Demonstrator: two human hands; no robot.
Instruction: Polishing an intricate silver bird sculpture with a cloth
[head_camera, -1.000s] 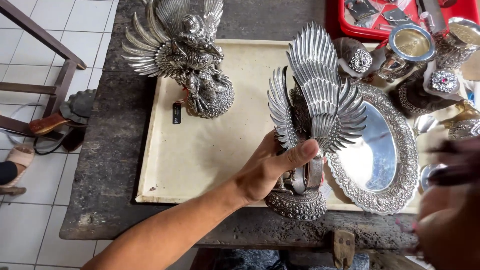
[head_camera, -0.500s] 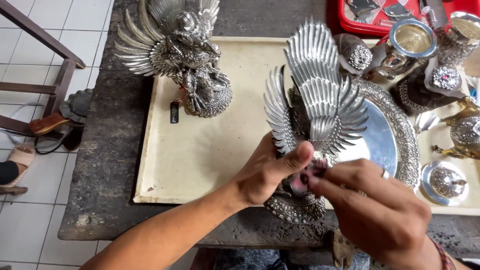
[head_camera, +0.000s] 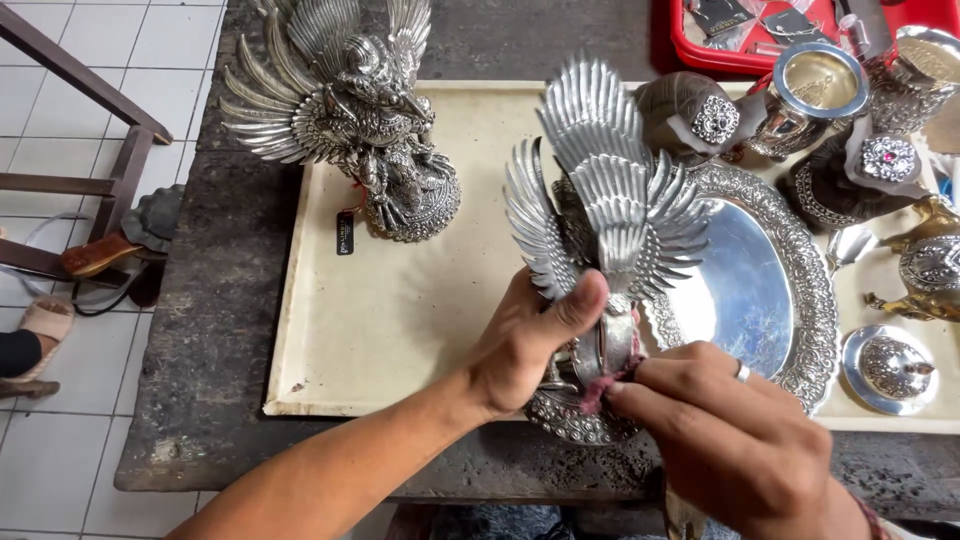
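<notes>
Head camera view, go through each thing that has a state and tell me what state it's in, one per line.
Winged statue: upright, gripped at its lower part by the left hand.
Pink cloth: pinched in the right hand, pressed against the statue.
Second winged statue: standing free, untouched.
Oval tray: lying flat.
Silver cup: lidless.

White tiled floor (head_camera: 70, 60); wooden chair (head_camera: 90, 130)

winged silver statue (head_camera: 600, 240) | upright, wings spread | base at tray's front edge | pink cloth (head_camera: 600, 388) against base
</notes>
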